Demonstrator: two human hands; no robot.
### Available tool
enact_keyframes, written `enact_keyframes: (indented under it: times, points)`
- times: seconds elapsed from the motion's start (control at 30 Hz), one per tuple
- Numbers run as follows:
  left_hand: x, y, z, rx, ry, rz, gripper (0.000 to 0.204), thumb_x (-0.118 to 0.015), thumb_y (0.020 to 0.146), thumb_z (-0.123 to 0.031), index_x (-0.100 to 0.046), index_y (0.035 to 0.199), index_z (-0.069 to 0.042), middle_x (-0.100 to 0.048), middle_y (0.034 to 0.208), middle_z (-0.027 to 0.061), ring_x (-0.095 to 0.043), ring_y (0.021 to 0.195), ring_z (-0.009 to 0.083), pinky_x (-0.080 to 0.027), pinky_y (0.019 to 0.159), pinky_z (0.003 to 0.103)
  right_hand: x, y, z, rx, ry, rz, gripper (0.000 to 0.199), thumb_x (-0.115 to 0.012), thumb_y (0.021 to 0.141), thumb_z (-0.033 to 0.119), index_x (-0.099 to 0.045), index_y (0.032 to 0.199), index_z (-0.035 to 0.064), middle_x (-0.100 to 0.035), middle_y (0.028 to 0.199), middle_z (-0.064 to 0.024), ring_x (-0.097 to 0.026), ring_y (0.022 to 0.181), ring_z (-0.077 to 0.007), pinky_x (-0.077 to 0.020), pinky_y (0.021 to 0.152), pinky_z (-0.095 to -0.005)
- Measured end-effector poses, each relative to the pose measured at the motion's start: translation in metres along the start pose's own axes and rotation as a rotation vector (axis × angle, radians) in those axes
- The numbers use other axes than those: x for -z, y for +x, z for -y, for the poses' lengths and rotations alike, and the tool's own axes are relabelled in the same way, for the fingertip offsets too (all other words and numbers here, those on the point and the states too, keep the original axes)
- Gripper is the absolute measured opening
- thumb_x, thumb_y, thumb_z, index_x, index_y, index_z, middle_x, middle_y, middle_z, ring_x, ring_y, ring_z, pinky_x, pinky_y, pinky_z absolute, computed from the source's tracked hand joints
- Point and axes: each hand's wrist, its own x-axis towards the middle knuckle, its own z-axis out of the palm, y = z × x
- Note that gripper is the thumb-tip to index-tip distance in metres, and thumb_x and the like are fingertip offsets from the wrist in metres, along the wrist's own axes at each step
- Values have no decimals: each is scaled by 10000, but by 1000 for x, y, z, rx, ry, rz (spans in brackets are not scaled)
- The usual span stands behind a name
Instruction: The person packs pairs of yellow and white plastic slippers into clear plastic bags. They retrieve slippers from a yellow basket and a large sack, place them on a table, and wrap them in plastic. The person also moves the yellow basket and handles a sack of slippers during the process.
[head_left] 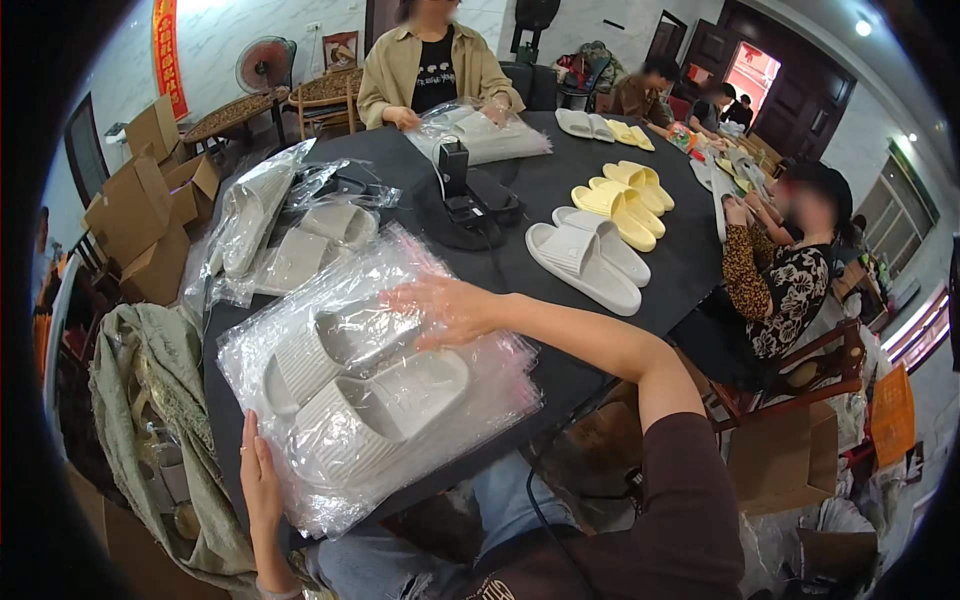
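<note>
A pair of light grey slide slippers lies inside a clear plastic bag, on top of what looks like a stack of such bags at the table's near edge. My right hand rests flat on the bag's far side, fingers spread, beside the toe end of one slipper. Along the bag's left edge stands my left hand, its fingers stretched out and touching the plastic. Neither hand grips anything. More bagged grey slippers lie just beyond, at the left.
On the black table stand loose grey slippers and yellow slippers. A black device on a stand sits mid-table. Across from me a person handles bagged slippers; another person sits right. Cardboard boxes and a sack flank the left.
</note>
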Motion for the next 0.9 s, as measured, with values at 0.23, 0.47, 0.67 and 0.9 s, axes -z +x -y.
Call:
enact_keyframes:
  times: [0.23,0.47,0.67,0.9]
  points:
    - [-24,-11,13,-7,410,20,543,-227,1023,-325,-236,1464,-9,-188,1545,149,-151,1435,291,-142,1142,429,-26,67,53,224,218,175,786,-588,822,534,-388,1395,35,-324,1458,-228,-259,1374,-366,-196,1130,-479]
    - [-34,-10,10,-12,523,-20,521,-194,1010,-302,-267,1469,-66,-216,1544,102,-192,1424,294,-150,1137,469,-63,91,60,196,217,185,425,-610,799,320,-631,1059,-15,-530,1130,-247,-488,1077,-410,-379,969,-462]
    - [-35,-15,14,0,563,-69,523,-271,999,-337,-306,1456,-84,-253,1529,109,-212,1418,291,-155,1133,479,-60,85,55,-227,38,318,364,-575,801,255,-626,1081,28,-586,1102,-216,-524,1092,-361,-414,954,-465]
    - [-37,-13,12,-6,611,-101,551,-387,960,-359,-349,1428,-71,-283,1513,128,-250,1402,301,-194,1117,501,-28,-10,-34,-308,-48,-48,360,-601,763,202,-643,1079,35,-586,1158,-217,-514,1110,-394,-404,968,-437]
